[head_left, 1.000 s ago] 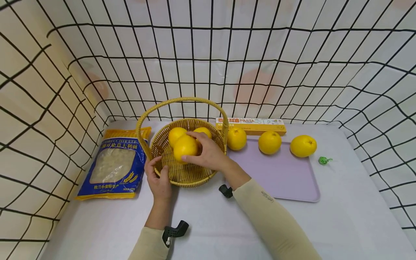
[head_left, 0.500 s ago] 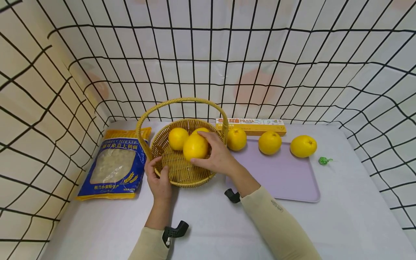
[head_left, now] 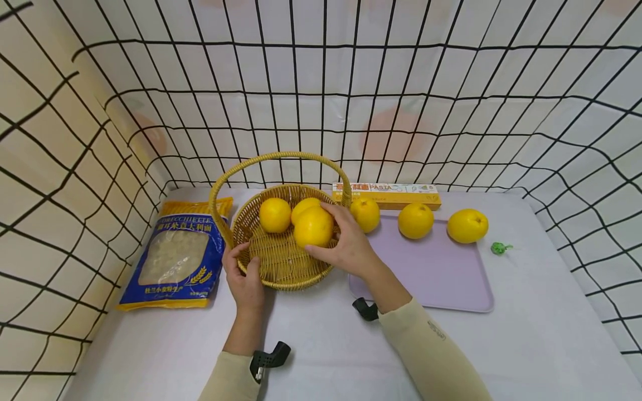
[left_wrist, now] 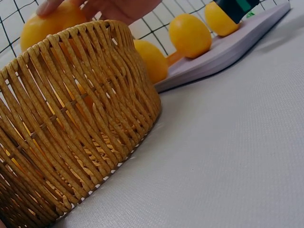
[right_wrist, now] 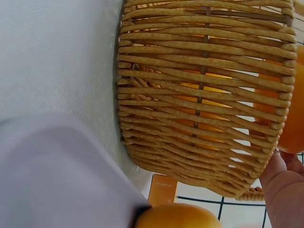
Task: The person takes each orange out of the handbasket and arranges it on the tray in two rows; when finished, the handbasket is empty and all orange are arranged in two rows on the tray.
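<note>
My right hand (head_left: 348, 242) grips a round yellow citrus fruit (head_left: 313, 228) between thumb and fingers, at rim height over the right part of a wicker basket (head_left: 281, 273). In the right wrist view, the held fruit (right_wrist: 293, 104) shows just beyond the basket's rim. Two more fruits lie in the basket: one (head_left: 275, 215) at the back left, the other (head_left: 303, 207) partly hidden behind the held one. My left hand (head_left: 247, 281) holds the basket's front-left rim, thumb inside and fingers outside. From the left wrist, the woven wall (left_wrist: 80, 109) fills much of the view.
A lilac tray (head_left: 426, 278) lies right of the basket, with three yellow fruits (head_left: 416, 221) along its back edge. Behind stands a pasta box (head_left: 396, 196). A blue pasta bag (head_left: 173, 256) lies left; a small green item (head_left: 500, 248) lies far right. Black wire mesh (head_left: 321, 89) surrounds the table.
My right hand has moved right with the gripped citrus fruit, from the middle of the basket toward its right side. The left hand has stayed on the rim.
</note>
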Demonstrator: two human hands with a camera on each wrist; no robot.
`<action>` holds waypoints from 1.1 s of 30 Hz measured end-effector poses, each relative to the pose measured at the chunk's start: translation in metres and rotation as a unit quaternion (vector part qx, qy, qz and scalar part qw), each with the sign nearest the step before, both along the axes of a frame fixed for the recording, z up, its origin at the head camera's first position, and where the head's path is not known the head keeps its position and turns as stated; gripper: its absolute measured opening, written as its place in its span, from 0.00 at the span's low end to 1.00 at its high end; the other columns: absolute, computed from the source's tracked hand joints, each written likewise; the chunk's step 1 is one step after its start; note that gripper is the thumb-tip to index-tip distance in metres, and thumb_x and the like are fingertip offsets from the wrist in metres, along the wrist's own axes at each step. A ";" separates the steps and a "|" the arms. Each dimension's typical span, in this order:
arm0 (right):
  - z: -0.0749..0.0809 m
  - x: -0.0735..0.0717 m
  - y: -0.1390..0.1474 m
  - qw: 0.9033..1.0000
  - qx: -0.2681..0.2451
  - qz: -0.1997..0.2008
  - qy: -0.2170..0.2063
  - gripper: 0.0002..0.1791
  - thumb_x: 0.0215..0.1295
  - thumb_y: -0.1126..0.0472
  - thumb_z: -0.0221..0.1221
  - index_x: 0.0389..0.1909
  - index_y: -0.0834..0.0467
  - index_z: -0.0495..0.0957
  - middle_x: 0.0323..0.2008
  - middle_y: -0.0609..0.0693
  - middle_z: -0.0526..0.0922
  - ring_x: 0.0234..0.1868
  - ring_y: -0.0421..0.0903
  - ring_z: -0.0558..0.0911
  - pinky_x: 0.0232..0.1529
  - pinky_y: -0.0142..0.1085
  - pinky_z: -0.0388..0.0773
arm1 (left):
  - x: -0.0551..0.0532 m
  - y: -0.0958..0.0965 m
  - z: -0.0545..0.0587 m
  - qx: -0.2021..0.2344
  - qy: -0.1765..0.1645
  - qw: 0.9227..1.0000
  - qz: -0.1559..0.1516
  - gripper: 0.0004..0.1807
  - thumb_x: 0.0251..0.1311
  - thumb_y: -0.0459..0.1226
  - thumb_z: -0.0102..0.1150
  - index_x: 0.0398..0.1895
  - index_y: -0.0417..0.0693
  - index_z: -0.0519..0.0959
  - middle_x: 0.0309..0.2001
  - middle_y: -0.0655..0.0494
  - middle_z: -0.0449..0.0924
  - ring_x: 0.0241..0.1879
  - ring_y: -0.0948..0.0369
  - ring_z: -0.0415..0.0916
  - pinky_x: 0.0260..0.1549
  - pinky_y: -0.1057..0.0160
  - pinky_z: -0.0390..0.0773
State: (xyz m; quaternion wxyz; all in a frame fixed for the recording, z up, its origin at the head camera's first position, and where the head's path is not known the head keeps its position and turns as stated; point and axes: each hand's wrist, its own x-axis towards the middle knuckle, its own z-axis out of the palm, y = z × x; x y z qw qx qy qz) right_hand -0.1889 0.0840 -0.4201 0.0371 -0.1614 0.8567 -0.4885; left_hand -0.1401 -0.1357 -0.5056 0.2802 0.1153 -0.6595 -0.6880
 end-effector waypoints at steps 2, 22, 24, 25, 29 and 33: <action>0.000 0.002 0.003 1.000 -0.022 0.002 -0.003 0.52 0.51 0.48 0.75 0.77 0.46 0.60 0.73 0.48 0.63 0.68 0.52 0.71 0.67 0.55 0.74 | 0.000 0.000 0.000 0.002 0.001 1.000 -0.001 0.19 0.61 0.23 0.50 0.56 0.31 0.71 0.79 0.50 0.53 0.80 0.53 0.48 0.79 0.47 0.48; -0.008 0.027 0.031 0.987 -0.161 0.007 -0.006 0.54 0.54 0.66 0.71 0.79 0.47 0.53 0.73 0.57 0.63 0.62 0.60 0.76 0.52 0.44 0.83 | 0.001 0.000 0.000 0.003 0.001 1.000 -0.002 0.19 0.62 0.23 0.50 0.57 0.32 0.71 0.79 0.50 0.53 0.80 0.53 0.48 0.79 0.47 0.49; -0.010 0.028 0.033 0.983 -0.182 0.017 0.003 0.54 0.55 0.69 0.69 0.79 0.48 0.51 0.74 0.58 0.61 0.63 0.60 0.75 0.52 0.40 0.82 | 0.001 0.000 0.000 0.002 -0.001 1.000 -0.002 0.19 0.62 0.23 0.50 0.57 0.32 0.72 0.79 0.50 0.53 0.80 0.53 0.48 0.79 0.47 0.49; -0.011 0.028 0.035 0.981 -0.193 0.021 0.005 0.54 0.55 0.70 0.68 0.80 0.49 0.50 0.75 0.58 0.59 0.64 0.60 0.74 0.53 0.39 0.82 | 0.001 0.000 0.000 0.002 -0.002 1.000 -0.002 0.19 0.62 0.23 0.50 0.57 0.32 0.72 0.79 0.50 0.53 0.80 0.53 0.48 0.79 0.47 0.49; -0.013 0.029 0.039 0.974 -0.227 0.023 0.001 0.54 0.54 0.75 0.66 0.79 0.52 0.49 0.76 0.58 0.55 0.65 0.59 0.71 0.55 0.35 0.81 | 0.001 0.000 0.000 0.002 -0.001 1.000 -0.005 0.19 0.62 0.24 0.49 0.57 0.32 0.71 0.79 0.50 0.52 0.80 0.52 0.48 0.79 0.46 0.49; -0.014 0.030 0.043 0.972 -0.234 0.006 -0.017 0.54 0.52 0.76 0.67 0.78 0.54 0.50 0.76 0.56 0.54 0.63 0.62 0.73 0.54 0.35 0.81 | 0.000 -0.001 -0.001 -0.001 0.002 1.000 -0.006 0.19 0.62 0.24 0.49 0.57 0.32 0.70 0.79 0.50 0.52 0.80 0.51 0.48 0.79 0.46 0.50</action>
